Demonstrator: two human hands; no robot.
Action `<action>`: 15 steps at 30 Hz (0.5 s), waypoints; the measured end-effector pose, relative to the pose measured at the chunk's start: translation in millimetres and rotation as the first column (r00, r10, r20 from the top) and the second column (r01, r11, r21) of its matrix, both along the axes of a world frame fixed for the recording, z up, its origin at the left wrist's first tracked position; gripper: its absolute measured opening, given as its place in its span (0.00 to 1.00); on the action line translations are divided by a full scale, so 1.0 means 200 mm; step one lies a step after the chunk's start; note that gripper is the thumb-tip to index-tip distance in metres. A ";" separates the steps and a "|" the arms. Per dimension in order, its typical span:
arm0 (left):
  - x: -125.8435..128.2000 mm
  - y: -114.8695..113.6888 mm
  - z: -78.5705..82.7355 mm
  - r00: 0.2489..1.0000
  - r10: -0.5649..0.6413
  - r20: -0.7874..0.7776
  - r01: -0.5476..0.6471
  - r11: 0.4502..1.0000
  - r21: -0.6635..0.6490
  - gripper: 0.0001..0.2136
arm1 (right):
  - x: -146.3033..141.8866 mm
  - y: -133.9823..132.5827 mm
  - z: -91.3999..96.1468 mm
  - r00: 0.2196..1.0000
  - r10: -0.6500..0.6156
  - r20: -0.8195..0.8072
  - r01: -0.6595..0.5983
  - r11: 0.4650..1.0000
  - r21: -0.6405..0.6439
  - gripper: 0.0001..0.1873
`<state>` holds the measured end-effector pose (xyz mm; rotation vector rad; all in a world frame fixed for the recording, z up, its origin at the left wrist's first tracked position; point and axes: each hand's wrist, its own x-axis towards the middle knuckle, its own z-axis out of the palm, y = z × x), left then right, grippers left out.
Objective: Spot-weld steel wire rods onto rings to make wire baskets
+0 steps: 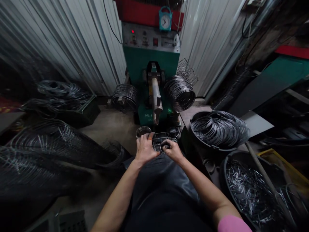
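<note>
In the head view, a round wire frame (158,138) with crossing wires sits low in front of me, just before the green machine (130,61). My left hand (145,147) grips its left side, thumb toward the near edge and an orange band around one finger. At its right side, my right hand (173,151) is closed with fingers curled around a small bundle of short metal wires (166,146), whose ends face me. The machine's metal electrode arm (156,93) points down just beyond the frame. My palms and part of the frame are hidden.
Coils of wire rings hang at the machine's left (125,97) and right (180,93). To my right stand a tub of wire rings (217,130) and a tub of short wire pieces (248,190). Stacked wire frames (48,145) lie left. A blue clock (165,19) hangs above.
</note>
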<state>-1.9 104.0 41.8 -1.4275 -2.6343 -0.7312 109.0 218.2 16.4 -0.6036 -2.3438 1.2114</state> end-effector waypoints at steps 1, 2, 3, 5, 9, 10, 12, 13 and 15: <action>-0.01 0.00 0.00 1.000 -0.002 0.020 0.002 1.000 -0.008 0.40 | 0.01 0.01 0.01 0.998 0.056 0.002 -0.056 0.998 -0.013 0.08; -0.01 0.00 0.00 0.999 -0.005 0.041 0.006 1.000 -0.013 0.40 | 0.02 0.03 0.02 0.993 0.118 0.011 -0.117 0.993 -0.008 0.09; -0.02 -0.01 0.00 0.998 -0.009 0.061 0.010 1.000 -0.015 0.41 | 0.02 0.04 0.04 0.983 0.180 0.024 -0.180 0.984 0.012 0.10; -0.04 -0.01 0.00 0.996 -0.022 0.090 0.023 1.000 -0.010 0.41 | 0.04 0.06 0.08 0.958 0.282 0.055 -0.285 0.956 0.070 0.10; -0.06 -0.01 0.00 0.994 -0.039 0.106 0.040 0.999 -0.009 0.41 | 0.05 0.08 0.12 0.915 0.385 0.124 -0.402 0.899 0.175 0.15; -0.07 -0.01 0.00 0.994 -0.040 0.106 0.042 0.999 -0.012 0.41 | 0.05 0.08 0.12 0.912 0.388 0.135 -0.408 0.892 0.196 0.16; -0.08 -0.01 0.00 0.993 -0.041 0.112 0.044 0.999 -0.023 0.41 | 0.04 0.08 0.11 0.915 0.378 0.140 -0.401 0.888 0.226 0.16; -0.08 -0.01 0.00 0.992 -0.042 0.117 0.046 0.999 -0.028 0.41 | 0.03 0.09 0.10 0.918 0.373 0.134 -0.395 0.889 0.234 0.14; -0.09 0.00 0.00 0.990 -0.045 0.131 0.051 0.998 -0.036 0.41 | 0.02 0.09 0.08 0.922 0.368 0.119 -0.386 0.891 0.237 0.12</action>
